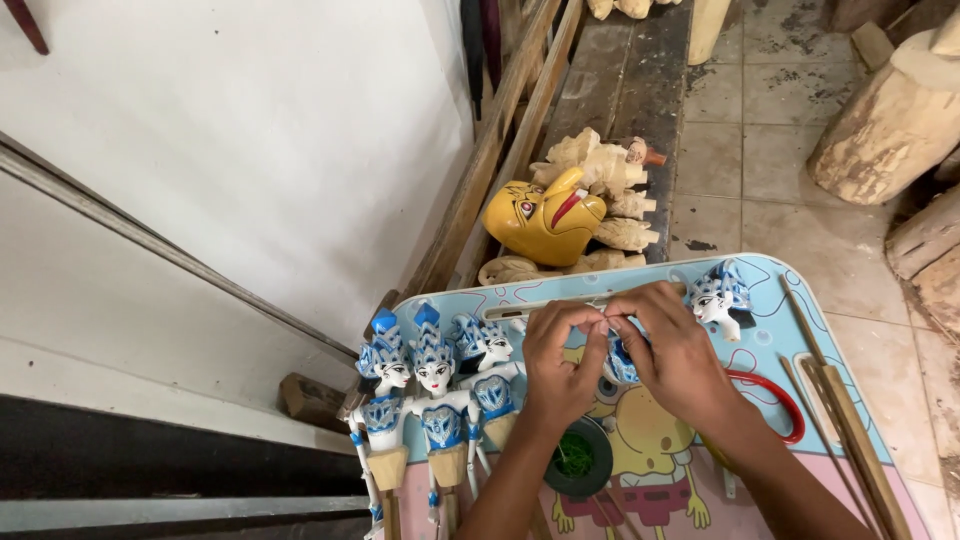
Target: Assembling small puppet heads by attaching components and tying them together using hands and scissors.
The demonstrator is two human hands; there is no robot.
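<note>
a small blue puppet piece [621, 362] sits between both hands, its axis unclear. left hand [562, 365] and right hand [672, 352] pinch together above it, fingers curled narrow.

We work from a single head-worn view. It looks steeply down and forward from above onto the surface [770, 300], at close range. Both hands, left hand [562, 360] and right hand [672, 352], sit near the frame centre, with the forearms entering from the bottom edge. The upper frame takes in a white wall [250, 130] on the left and tiled floor [740, 150] on the right.
</note>
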